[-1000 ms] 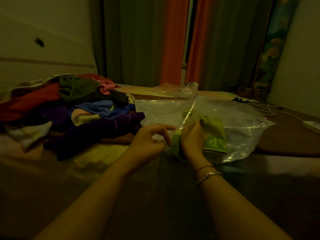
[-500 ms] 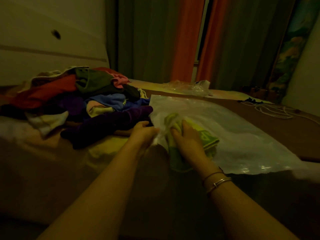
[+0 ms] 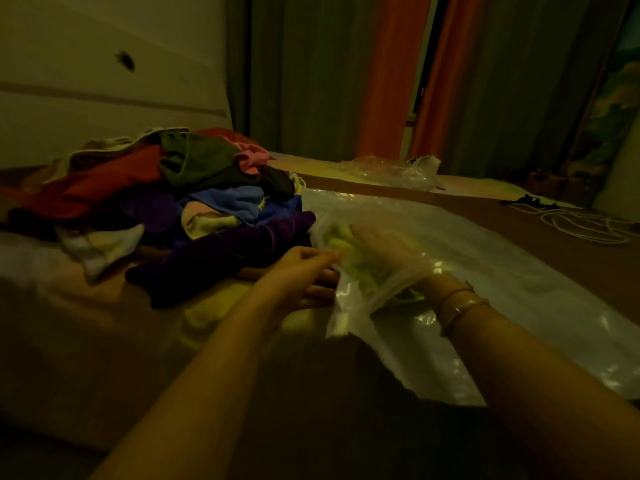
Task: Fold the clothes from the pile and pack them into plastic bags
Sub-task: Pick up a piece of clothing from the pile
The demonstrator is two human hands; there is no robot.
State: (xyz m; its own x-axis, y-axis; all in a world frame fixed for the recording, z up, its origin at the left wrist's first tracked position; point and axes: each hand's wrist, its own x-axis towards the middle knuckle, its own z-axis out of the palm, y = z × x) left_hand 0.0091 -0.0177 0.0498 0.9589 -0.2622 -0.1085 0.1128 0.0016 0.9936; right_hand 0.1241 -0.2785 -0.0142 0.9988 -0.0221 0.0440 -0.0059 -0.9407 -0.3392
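Head view, looking down over both my forearms onto the bed. At about one o'clock from the middle of the picture, my right hand is pushed inside the clear plastic bag, seen only through the film. It lies over the folded light green garment inside the bag, but the plastic blurs it and I cannot tell whether the fingers grip the cloth or just press on it. Two thin bracelets sit on that wrist, just outside the bag's mouth.

My left hand is just beside it, toward nine o'clock, at the bag's open edge. Its fingers are curled and pinch the loose lip of the plastic, which hangs down below my knuckles toward six o'clock.

The bag itself lies flat on the bed, spreading from the centre out to four o'clock, its far edge running toward one o'clock.

At ten o'clock is the pile of clothes: red, dark green, pink, blue, white and cream pieces jumbled together, with a dark purple garment sprawled at its near edge, almost touching my left hand.

Farther back at one o'clock lie more crumpled plastic bags, and a coiled white cable rests at two o'clock. Green and orange curtains hang at twelve o'clock.
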